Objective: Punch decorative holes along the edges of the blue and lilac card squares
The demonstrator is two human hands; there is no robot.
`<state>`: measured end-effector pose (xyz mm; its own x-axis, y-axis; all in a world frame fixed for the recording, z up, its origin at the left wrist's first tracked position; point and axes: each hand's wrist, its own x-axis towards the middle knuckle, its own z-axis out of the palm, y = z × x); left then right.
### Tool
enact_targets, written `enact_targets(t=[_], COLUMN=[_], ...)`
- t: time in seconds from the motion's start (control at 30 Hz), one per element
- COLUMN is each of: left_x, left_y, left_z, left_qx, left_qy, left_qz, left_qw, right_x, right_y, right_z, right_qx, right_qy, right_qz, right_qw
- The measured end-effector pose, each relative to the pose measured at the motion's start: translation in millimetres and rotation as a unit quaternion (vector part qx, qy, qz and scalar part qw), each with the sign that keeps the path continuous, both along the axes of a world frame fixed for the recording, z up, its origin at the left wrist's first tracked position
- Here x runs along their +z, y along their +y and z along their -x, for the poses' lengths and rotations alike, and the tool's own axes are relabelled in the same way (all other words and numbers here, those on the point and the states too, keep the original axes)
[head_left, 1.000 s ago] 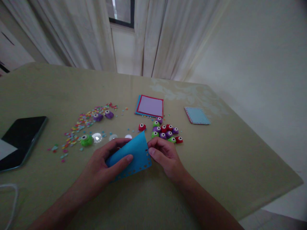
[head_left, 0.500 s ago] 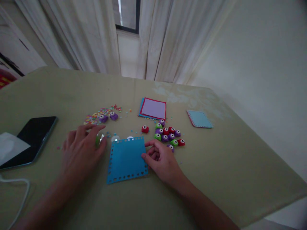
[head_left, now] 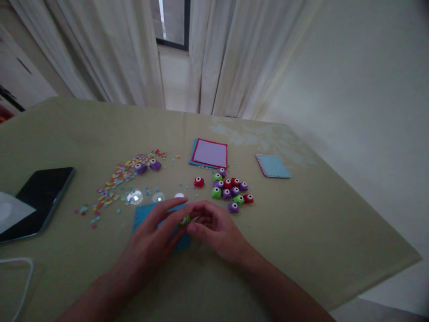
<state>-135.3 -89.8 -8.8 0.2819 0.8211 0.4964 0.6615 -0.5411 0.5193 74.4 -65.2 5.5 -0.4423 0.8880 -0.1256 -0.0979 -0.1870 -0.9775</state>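
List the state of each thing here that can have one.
Left hand, fingers curved, grip hidden
Right hand, fingers bent, grip hidden
Green one-eyed piece, at both hands, partly covered
Blue sheet, flat, partly covered
Dark-screened device, lying flat, screen unlit
Confetti, scattered
Square sheets, stacked
Curtains, parted at the window

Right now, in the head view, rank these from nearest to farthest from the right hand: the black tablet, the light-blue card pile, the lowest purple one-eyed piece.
From the right hand:
1. Lowest purple one-eyed piece, just beyond it.
2. Light-blue card pile, farther, to the right.
3. Black tablet, far left.
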Motion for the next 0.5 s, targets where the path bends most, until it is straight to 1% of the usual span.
enact_targets(t=[0.07,0.1,0.13,0.17,0.23,0.3,0.33,0.43,0.5], left_x=[-4.8,-5.6,-5.3,-4.2,-0.8,1.3,1.1,-3.6,-7.6], left_y=[-9.4,-10.9,-10.1,-7.1,3.4,16.0,21.6,31.8,32.8], left_z=[-7.2,-7.7,-6.2,-2.9,7.2,19.2,24.7,35.5,37.1], left_qx=[-0.051,-0.059,-0.053,-0.035,0.025,0.076,0.092,0.109,0.105], left_qy=[0.008,0.009,0.010,0.013,0.026,0.058,0.077,0.135,0.165], left_qz=[0.011,0.014,0.016,0.020,0.037,0.069,0.081,0.091,0.088], left_qw=[0.999,0.998,0.998,0.999,0.999,0.993,0.990,0.981,0.977], right_x=[-2.4,-2.9,-3.1,-3.0,-2.9,-3.6,-4.1,-4.2,-2.0], right_y=[-3.0,-3.7,-3.7,-2.9,0.9,6.6,9.7,16.4,17.2], right_z=[3.9,4.7,4.5,3.5,-0.7,-6.0,-8.4,-13.1,-14.1], right_qx=[0.009,0.007,0.000,-0.012,-0.050,-0.080,-0.085,-0.070,-0.050], right_qy=[0.001,-0.004,-0.009,-0.014,-0.021,-0.019,-0.015,-0.011,-0.041], right_qz=[-0.019,-0.025,-0.027,-0.024,-0.011,0.010,0.023,0.043,0.019], right_qw=[1.000,1.000,1.000,1.000,0.998,0.997,0.996,0.997,0.998])
